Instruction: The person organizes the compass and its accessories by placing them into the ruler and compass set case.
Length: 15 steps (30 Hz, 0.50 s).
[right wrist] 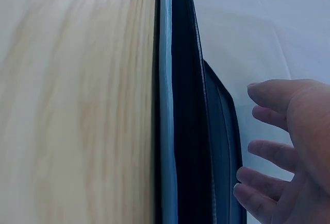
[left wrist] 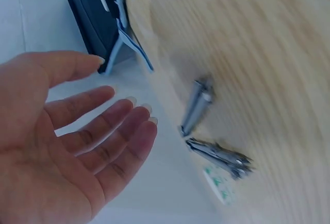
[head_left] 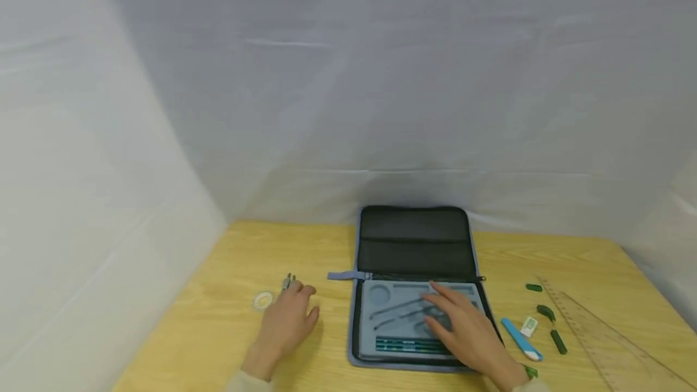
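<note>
Left of the case (head_left: pixel 416 257), the metal tools (left wrist: pixel 219 157) look stiff, slick, best pinched midway (left grip (head_left: pixel 287 322) and right grip (head_left: pixel 469 333) loose, empty).

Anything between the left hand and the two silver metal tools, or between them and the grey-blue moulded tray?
Nothing visible separates the left hand from the silver metal tools. Toward the moulded tray, a lavender fabric strap juts into the gap, and the right hand is over part of the tray's right side.
</note>
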### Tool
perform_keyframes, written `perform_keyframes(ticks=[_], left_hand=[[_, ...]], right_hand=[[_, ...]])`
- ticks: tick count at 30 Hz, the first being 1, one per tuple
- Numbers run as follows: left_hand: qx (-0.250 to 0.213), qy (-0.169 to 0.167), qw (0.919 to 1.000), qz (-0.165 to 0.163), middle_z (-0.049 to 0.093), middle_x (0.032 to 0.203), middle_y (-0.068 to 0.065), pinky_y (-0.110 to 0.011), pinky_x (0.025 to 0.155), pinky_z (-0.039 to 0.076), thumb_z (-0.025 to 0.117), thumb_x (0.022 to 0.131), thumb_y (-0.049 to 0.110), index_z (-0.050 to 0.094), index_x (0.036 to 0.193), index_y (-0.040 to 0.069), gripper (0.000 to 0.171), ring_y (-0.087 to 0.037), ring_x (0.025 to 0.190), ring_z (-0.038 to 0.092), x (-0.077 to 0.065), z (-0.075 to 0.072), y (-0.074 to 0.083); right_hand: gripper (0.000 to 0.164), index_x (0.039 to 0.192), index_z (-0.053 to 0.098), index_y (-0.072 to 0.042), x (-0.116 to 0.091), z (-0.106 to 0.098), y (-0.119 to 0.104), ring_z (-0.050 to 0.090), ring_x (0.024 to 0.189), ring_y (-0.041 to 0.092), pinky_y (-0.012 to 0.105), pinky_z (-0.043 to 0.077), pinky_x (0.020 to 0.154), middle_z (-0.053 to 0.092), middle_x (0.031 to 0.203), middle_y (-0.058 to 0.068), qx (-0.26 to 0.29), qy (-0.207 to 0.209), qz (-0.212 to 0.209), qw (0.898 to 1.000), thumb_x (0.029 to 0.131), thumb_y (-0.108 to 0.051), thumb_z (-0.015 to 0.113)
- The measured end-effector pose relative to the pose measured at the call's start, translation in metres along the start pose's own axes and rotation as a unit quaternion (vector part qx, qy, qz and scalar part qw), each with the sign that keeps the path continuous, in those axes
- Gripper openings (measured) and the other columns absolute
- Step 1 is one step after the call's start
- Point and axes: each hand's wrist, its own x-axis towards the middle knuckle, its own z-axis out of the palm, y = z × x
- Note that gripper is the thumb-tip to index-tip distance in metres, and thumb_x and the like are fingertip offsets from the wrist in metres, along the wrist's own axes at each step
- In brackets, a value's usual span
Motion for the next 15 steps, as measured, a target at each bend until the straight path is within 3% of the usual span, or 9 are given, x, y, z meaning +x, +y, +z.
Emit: perform_keyframes(ticks=[5,9,15], left_hand=[[0.002,-0.004,0.9995,-0.033,0.060,0.106,-0.016,-0.041,0.065,0.054,0.071,0.082,0.013,0.065,0.108,-0.001,0.030,-0.033,0.091,0.062,-0.001,0.001,-0.009],[0.013,-0.005,0.9987,-0.049,0.060,0.113,-0.020,-0.043,0.067,0.054,0.071,0.081,0.012,0.064,0.110,-0.001,0.033,-0.036,0.095,0.061,-0.002,0.002,-0.016],[0.028,0.007,0.9975,-0.064,0.061,0.107,-0.019,-0.046,0.070,0.053,0.070,0.080,0.013,0.065,0.111,0.000,0.034,-0.035,0.092,0.061,-0.008,0.001,-0.025]], right_hand=[[0.044,0.129,0.061,-0.022,0.007,0.005,-0.007,0.049,0.123,0.027,0.045,0.051,0.080,0.045,0.143,0.005,-0.002,-0.013,-0.005,1.000,0.088,-0.034,0.069],[0.047,0.132,0.059,-0.020,0.014,0.009,-0.014,0.046,0.126,0.029,0.050,0.045,0.091,0.043,0.145,0.007,-0.005,-0.032,-0.016,0.999,0.089,-0.035,0.067],[0.052,0.138,0.052,-0.020,0.023,0.014,-0.022,0.035,0.134,0.035,0.060,0.037,0.095,0.035,0.150,0.010,0.008,-0.079,-0.013,0.997,0.091,-0.040,0.062]])
